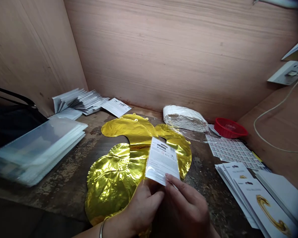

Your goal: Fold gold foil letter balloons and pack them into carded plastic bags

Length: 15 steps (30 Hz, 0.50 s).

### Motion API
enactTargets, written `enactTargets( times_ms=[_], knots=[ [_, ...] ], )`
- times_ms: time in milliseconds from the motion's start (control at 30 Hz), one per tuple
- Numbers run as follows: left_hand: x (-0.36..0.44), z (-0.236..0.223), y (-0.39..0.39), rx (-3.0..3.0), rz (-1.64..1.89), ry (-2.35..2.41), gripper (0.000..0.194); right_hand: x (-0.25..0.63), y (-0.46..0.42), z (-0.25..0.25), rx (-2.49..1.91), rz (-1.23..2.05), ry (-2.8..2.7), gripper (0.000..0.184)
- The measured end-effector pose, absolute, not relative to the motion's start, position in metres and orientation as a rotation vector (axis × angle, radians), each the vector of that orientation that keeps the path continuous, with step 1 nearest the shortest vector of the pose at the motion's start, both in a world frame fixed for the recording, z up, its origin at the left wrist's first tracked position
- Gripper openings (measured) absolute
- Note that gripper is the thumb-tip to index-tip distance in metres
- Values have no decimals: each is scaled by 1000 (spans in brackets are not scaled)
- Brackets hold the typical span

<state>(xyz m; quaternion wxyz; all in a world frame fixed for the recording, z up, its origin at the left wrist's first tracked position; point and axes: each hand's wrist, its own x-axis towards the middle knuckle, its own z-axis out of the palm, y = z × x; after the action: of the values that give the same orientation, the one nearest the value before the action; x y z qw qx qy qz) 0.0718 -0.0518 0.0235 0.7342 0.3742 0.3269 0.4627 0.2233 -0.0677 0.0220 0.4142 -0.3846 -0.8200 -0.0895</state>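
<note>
A white printed card (162,160), glossy as if in a clear plastic sleeve, is held up in front of me with its text side showing. My right hand (188,201) pinches its lower right edge between thumb and fingers. Closed at the card's lower left edge is my left hand (145,203), a bangle on its wrist; its fingertips are hidden behind the card. Flat gold foil balloons (109,185) lie beneath and behind the card, spread over the table. Part of the foil passes under my left forearm.
Clear plastic bags (39,145) are stacked at left, with folded cards (86,100) behind. At the back stand a bundle of white strips (185,117) and a red basket (229,128). A sticker sheet (234,152) and balloon cards (260,201) lie at right. A cable (259,132) hangs from the socket.
</note>
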Motion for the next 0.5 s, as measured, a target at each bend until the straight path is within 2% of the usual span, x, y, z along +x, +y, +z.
enactTargets(
  times_ms=[100, 233, 400, 500],
  knots=[
    [70, 21, -53, 831, 998, 630, 33, 226, -64, 21, -923, -268, -2126, 24],
    [66, 18, -51, 852, 911, 602, 29, 229, -66, 16, -926, -324, -2154, 18],
    [63, 18, -49, 812, 862, 628, 31, 222, -65, 10, -911, -366, -2155, 21],
    [59, 20, -50, 760, 825, 645, 30, 219, -65, 14, -1004, -389, -2110, 28]
  ],
)
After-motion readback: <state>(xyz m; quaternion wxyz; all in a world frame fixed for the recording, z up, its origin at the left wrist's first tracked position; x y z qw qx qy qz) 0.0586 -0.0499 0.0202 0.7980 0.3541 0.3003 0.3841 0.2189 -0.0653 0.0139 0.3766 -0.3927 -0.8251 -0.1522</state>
